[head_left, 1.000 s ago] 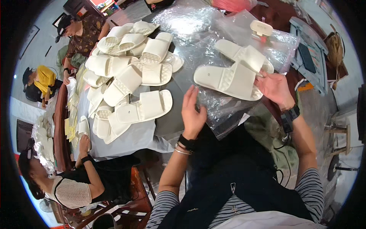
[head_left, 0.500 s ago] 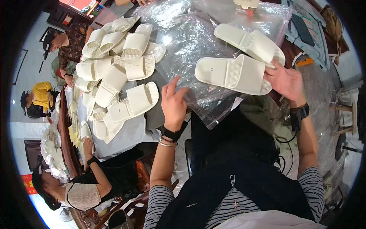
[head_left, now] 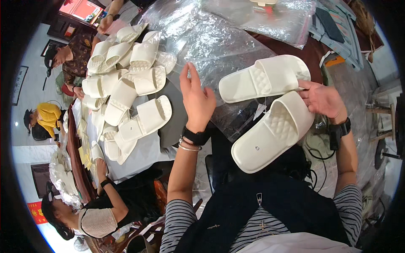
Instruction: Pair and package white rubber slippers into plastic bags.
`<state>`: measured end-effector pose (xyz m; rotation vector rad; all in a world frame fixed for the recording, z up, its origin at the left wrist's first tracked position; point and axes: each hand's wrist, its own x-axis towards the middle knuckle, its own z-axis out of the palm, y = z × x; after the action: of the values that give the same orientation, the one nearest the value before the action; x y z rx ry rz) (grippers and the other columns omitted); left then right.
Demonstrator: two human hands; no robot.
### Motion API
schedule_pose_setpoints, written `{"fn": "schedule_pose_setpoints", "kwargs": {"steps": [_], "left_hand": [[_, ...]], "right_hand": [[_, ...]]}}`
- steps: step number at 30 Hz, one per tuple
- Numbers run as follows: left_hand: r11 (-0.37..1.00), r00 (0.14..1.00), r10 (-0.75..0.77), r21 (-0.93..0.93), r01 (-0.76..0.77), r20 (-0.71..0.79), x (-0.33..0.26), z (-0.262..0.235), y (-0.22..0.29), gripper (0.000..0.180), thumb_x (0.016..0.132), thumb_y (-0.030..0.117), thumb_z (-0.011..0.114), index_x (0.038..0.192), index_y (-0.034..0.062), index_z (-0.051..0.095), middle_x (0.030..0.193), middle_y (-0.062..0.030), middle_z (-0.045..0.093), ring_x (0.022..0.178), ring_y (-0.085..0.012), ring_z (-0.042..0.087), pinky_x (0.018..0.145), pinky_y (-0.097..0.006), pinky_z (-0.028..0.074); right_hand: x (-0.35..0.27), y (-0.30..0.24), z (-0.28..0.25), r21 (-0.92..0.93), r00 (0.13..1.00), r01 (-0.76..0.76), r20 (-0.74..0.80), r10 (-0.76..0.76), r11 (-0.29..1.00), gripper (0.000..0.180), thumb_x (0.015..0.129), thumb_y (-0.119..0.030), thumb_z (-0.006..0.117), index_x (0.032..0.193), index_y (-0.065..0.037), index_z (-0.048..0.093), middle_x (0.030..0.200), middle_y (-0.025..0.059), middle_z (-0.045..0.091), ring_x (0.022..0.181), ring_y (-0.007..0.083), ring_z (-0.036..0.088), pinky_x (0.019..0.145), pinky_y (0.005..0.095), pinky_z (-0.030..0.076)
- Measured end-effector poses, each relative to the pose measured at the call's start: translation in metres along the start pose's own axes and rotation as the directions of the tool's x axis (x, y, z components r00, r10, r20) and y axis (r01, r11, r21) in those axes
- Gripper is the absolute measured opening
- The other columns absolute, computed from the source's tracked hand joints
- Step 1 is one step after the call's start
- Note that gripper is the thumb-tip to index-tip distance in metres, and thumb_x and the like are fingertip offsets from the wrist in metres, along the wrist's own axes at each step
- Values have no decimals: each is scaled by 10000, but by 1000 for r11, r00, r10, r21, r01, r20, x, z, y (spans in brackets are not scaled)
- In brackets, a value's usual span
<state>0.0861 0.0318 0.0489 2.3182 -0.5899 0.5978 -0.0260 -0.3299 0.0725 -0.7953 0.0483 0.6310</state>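
My right hand (head_left: 324, 99) grips a pair of cream slippers at the toe end, fingers curled over the edges. The far slipper (head_left: 238, 87) points its heel left. Nearer to me, the other slipper (head_left: 255, 151) hangs angled with its heel toward my lap, and the two fan apart. A thin string seems to run between them. My left hand (head_left: 197, 100) is empty, fingers stretched and apart, just left of the far slipper and over clear plastic bags (head_left: 202, 46). A heap of matching slippers (head_left: 122, 101) lies left of that hand.
Several co-workers sit along the left side, one with a hand (head_left: 100, 168) on a slipper. Another person's hand (head_left: 105, 23) reaches in above the heap. A grey-blue plastic rack (head_left: 337, 33) stands at the far right. A wooden stool (head_left: 382, 120) is beside me on the right.
The pair has swung toward me and fanned open, the marked slipper now lowest. My left hand has risen slightly, with its fingers straighter. Another person's hand has come in near the heap.
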Motion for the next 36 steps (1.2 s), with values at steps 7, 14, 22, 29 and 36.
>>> {"fn": "schedule_pose_setpoints", "kwargs": {"steps": [7, 14, 22, 29, 36], "left_hand": [[986, 991, 79, -153, -62, 104, -23, -7, 13, 783, 727, -63, 563, 1481, 22, 370, 1456, -208, 394, 914, -292, 573, 725, -341, 529], [966, 980, -190, -169, 196, 55, -20, -4, 5, 723, 748, -50, 530, 1455, -17, 382, 1369, -237, 428, 837, -254, 574, 650, -307, 512], [977, 977, 132, 146, -157, 168, -23, -8, 25, 808, 734, -68, 515, 1505, 9, 281, 1475, -239, 357, 1081, -391, 607, 809, -378, 553], [993, 942, 110, -71, -92, 318, -52, -12, 37, 873, 709, -65, 531, 1529, 60, 259, 1560, -220, 273, 874, -381, 674, 663, -370, 569], [991, 959, -124, 79, 107, 254, -25, -52, 80, 852, 789, 121, 657, 1525, 41, 235, 1502, -293, 265, 881, -444, 655, 626, -425, 565]], "right_hand": [[16, 20, 1, 492, 941, 322, -70, -332, 809, 663, 875, -206, 589, 1437, 40, 338, 1409, 257, 425, 1239, 346, 502, 1069, 425, 430], [28, 28, 12, 403, 952, 294, -45, -302, 867, 668, 859, -223, 610, 1445, -50, 340, 1468, 282, 347, 1237, 388, 498, 1056, 469, 430], [35, 40, 26, 624, 936, 293, -32, -351, 725, 580, 868, -228, 567, 1367, 10, 390, 1488, 298, 304, 1281, 436, 439, 1111, 475, 373], [62, 69, 36, 594, 944, 275, -15, -331, 756, 546, 854, -168, 539, 1362, -22, 404, 1476, 222, 367, 1331, 378, 417, 1132, 433, 354], [77, 56, 54, 502, 967, 192, 49, -249, 844, 503, 857, -126, 526, 1350, -50, 459, 1413, 179, 440, 1303, 325, 452, 1101, 441, 379]]}}
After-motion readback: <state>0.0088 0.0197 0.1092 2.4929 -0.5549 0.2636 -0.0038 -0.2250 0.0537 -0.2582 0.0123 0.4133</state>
